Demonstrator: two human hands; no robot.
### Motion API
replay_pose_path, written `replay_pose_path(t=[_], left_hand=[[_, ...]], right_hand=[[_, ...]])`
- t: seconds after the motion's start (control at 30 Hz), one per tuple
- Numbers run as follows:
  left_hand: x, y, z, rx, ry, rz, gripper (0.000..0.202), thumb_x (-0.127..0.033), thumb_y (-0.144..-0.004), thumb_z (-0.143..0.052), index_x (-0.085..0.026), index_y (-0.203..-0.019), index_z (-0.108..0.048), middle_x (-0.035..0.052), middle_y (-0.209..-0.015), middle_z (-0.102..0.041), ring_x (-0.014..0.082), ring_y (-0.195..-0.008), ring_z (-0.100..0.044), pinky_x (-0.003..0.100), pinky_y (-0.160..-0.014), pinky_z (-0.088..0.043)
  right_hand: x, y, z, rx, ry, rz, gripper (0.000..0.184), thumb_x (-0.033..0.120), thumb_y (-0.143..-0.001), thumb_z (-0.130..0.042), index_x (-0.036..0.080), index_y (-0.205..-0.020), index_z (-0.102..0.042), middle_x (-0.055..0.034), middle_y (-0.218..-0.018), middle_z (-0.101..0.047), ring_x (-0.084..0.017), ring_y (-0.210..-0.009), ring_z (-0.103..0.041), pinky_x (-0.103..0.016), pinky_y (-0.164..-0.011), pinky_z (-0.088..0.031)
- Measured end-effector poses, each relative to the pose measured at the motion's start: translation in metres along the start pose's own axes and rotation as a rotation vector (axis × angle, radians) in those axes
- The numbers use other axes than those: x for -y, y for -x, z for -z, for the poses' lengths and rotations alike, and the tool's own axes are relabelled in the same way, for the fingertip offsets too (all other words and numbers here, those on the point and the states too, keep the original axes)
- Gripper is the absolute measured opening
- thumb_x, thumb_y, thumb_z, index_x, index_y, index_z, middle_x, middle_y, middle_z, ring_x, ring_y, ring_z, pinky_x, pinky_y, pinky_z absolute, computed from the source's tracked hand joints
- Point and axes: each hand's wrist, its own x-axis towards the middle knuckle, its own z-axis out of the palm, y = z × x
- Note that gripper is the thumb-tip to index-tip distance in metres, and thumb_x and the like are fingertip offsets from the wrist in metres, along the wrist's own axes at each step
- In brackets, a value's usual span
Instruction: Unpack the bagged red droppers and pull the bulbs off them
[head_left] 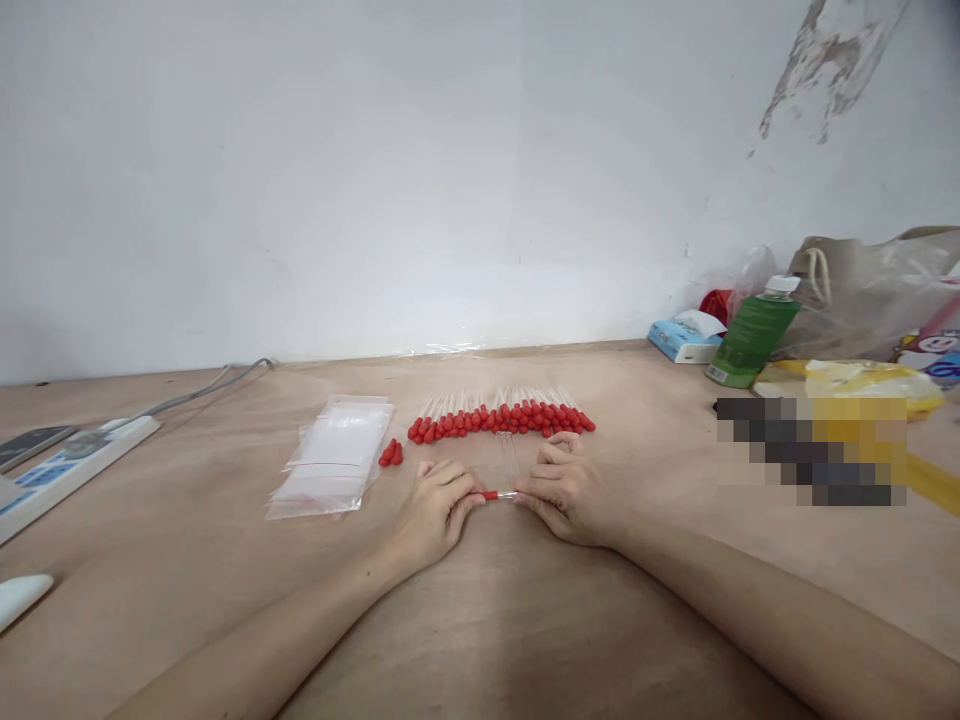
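Note:
Between my two hands is a small dropper, a red rubber bulb (490, 496) meeting a clear glass tube (506, 495). My left hand (442, 505) pinches the bulb between thumb and fingers. On the other side, my right hand (566, 490) grips the clear tube. Just beyond my hands lie a few loose clear tubes (508, 452). Farther back, many droppers with red bulbs (499, 418) lie in a row, thin clear ends toward the wall. Several loose red bulbs (391, 453) rest left of that row.
Clear zip bags (337, 455) lie stacked to the left. A power strip (75, 470) with a grey cable and a phone (34, 447) are at far left. At right stand a tissue pack (682, 340), a green bottle (754, 335) and plastic bags (862, 385); one patch is pixelated.

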Motion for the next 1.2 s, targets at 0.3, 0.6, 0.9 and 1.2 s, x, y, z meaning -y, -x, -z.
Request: replay_pose_path(t=[0.3, 0.6, 0.9, 1.2], left_hand=[[0.009, 0.009, 0.010, -0.061, 0.016, 0.097, 0.025, -0.029, -0.087, -0.042, -0.019, -0.071, -0.058, 0.0018, -0.071, -0.056, 0.0154, -0.070, -0.051, 0.030, -0.066, -0.037], [0.037, 0.002, 0.027, -0.310, 0.147, 0.333, 0.028, -0.031, -0.084, -0.043, -0.021, -0.102, -0.062, 0.0049, -0.093, -0.057, 0.0174, -0.089, -0.054, 0.028, -0.076, -0.044], [0.103, 0.003, 0.076, -0.152, 0.058, 0.597, 0.036, -0.049, -0.069, -0.055, -0.020, -0.090, -0.059, 0.0006, -0.078, -0.061, 0.0140, -0.062, -0.055, 0.023, -0.055, -0.042], [0.104, 0.004, 0.078, 0.035, 0.061, 0.648, 0.039, -0.055, -0.072, -0.047, -0.018, -0.077, -0.060, 0.0006, -0.066, -0.061, 0.0151, -0.058, -0.053, 0.024, -0.052, -0.039]], right_hand=[[-0.014, 0.006, 0.008, -0.054, 0.001, -0.169, 0.031, 0.029, -0.086, -0.042, 0.019, -0.063, -0.060, -0.0003, -0.053, -0.052, -0.014, -0.064, -0.041, -0.035, -0.078, -0.026], [-0.022, 0.001, -0.004, -0.123, 0.049, -0.392, 0.013, 0.018, -0.079, -0.045, 0.017, -0.086, -0.055, 0.0000, -0.066, -0.060, -0.014, -0.066, -0.049, -0.032, -0.075, -0.027], [-0.012, -0.003, 0.000, -0.054, 0.067, -0.285, 0.013, 0.026, -0.080, -0.049, 0.020, -0.080, -0.059, -0.0010, -0.070, -0.062, -0.015, -0.071, -0.050, -0.035, -0.082, -0.025], [-0.010, -0.002, 0.008, 0.066, 0.016, -0.213, 0.038, 0.049, -0.076, -0.053, 0.021, -0.099, -0.061, -0.0062, -0.089, -0.063, -0.020, -0.085, -0.050, -0.040, -0.086, -0.026]])
